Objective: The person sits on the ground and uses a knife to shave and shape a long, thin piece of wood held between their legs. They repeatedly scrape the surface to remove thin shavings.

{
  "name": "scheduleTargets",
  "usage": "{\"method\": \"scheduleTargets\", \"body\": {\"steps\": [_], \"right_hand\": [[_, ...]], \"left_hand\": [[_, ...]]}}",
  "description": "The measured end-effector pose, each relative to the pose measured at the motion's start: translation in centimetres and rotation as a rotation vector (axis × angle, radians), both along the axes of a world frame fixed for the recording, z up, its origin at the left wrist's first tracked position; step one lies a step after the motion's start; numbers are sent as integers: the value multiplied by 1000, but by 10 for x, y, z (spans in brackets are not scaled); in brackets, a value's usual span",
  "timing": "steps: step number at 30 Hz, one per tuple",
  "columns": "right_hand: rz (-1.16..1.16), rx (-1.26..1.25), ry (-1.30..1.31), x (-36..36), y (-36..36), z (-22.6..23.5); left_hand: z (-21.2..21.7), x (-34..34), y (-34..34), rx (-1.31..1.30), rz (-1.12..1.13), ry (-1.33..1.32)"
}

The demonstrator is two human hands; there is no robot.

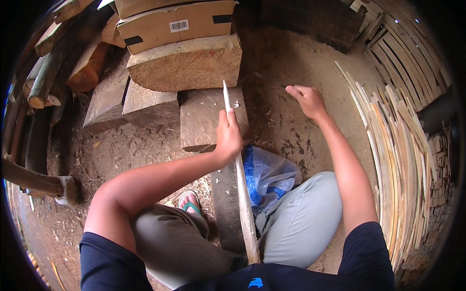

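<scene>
My left hand [229, 138] is wrapped round a long pale wooden stick [245, 208]. The stick's upper end narrows to a point over a squared wood block [200, 119], and its lower end reaches my lap. A few white shavings lie on the block near that tip. Out to the right, apart from the stick, my right hand [309, 102] is closed with its thumb side toward the left. Whatever it may hold does not show clearly against the dark ground.
A cardboard box [177, 26] rests on a thick timber [187, 63] ahead. Logs [43, 82] are piled at the left, and long thin wood strips [398, 169] lie at the right. Between my knees sit a blue and clear plastic bag [272, 169] and a dark plank [227, 208].
</scene>
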State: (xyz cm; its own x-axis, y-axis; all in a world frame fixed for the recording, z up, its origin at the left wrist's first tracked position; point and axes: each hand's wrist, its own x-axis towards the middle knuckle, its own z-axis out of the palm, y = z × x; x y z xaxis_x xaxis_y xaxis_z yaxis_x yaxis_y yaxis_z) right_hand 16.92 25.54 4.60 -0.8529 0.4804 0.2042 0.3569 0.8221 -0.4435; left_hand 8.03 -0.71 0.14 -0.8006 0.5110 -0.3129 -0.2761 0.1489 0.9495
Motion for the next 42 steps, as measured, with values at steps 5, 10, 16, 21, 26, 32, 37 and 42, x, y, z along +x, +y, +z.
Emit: {"method": "scheduleTargets", "body": {"steps": [5,10,16,21,26,32,37,42], "right_hand": [[224,-285,61,-22,-26,5],[217,-137,-54,-33,-50,40],[13,47,-55,-31,-63,53],[-16,-71,-135,-30,-65,55],[34,-289,-100,-12,-50,69],[-244,4,-139,33,-50,106],[-722,184,22,91,16,81],[-547,-166,261,83,-18,111]], "left_hand": [[3,8,9,-29,11,208],[19,20,12,-10,9,199],[21,23,12,46,4,210],[29,26,9,37,4,238],[53,41,11,104,-57,268],[83,63,17,214,-169,295],[94,75,25,359,-183,291],[103,76,20,287,-255,238]]}}
